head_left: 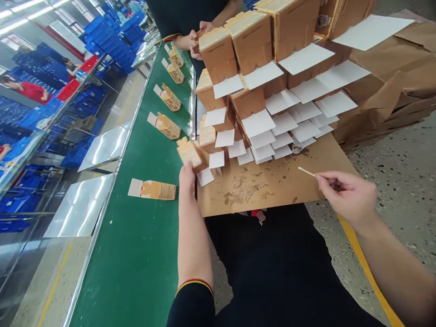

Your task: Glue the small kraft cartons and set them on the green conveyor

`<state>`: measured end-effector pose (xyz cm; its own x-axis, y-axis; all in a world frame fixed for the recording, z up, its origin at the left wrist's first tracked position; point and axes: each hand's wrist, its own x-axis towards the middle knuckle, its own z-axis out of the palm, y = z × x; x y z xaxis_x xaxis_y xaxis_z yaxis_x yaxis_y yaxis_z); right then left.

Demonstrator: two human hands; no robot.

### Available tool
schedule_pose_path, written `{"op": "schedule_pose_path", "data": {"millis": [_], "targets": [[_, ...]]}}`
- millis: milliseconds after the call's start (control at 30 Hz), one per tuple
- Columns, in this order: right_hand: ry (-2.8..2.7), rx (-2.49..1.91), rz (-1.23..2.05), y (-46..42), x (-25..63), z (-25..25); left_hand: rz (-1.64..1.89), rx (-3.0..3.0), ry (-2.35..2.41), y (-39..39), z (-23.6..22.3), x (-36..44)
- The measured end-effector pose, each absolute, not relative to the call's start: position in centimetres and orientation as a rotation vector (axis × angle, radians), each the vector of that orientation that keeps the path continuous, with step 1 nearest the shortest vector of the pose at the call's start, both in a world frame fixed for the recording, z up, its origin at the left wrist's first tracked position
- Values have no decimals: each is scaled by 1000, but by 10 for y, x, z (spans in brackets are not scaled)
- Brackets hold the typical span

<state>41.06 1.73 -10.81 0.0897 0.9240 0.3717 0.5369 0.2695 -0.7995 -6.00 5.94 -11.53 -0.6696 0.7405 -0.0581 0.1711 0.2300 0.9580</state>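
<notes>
My left hand [187, 177] is closed round the near end of a small brown carton [189, 152] at the edge between the green belt and the cardboard-topped table. The carton's end flaps stand open, and most of my fingers are hidden behind it. Off the table's right side, my right hand [347, 193] pinches a cotton swab [306, 171], its white tip pointing left. Stacked brown cartons [218, 56] with white flaps [259, 122] sticking out rise ahead of my hands. A small round clear dish [297, 148] sits at the stack's lower right.
Several open cartons [164, 125] lie in a row along the green belt [146, 254]. Another person's hands [195, 43] hold a carton across the stack. Brown wrapping paper [391, 81] covers the right side; metal-topped tables [81, 204] and blue crates [105, 36] stand left.
</notes>
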Motion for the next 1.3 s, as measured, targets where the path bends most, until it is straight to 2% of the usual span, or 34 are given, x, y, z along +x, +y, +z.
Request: {"op": "schedule_pose_path", "data": {"millis": [200,400,500,667,867,1133,1300], "targets": [[-1986,-1562,285,96,420,-96,1673,619,1724,-51,-112,-54],[-2261,-1623,232,133,421,-97,1617,696,1508,-66,-127,12],[-2098,-1546,268,108,417,-103,1568,773,1517,-53,-136,29],[-2075,-1063,719,22,352,-128,1505,767,1526,-43,-146,28],[-2196,-898,774,-11,269,-164,1447,823,1582,-42,-140,27],[-2026,-992,835,-12,314,-141,1482,956,1727,-52,-141,46],[-1849,-1145,872,-21,346,-133,1328,1111,1836,-66,-153,61]]}}
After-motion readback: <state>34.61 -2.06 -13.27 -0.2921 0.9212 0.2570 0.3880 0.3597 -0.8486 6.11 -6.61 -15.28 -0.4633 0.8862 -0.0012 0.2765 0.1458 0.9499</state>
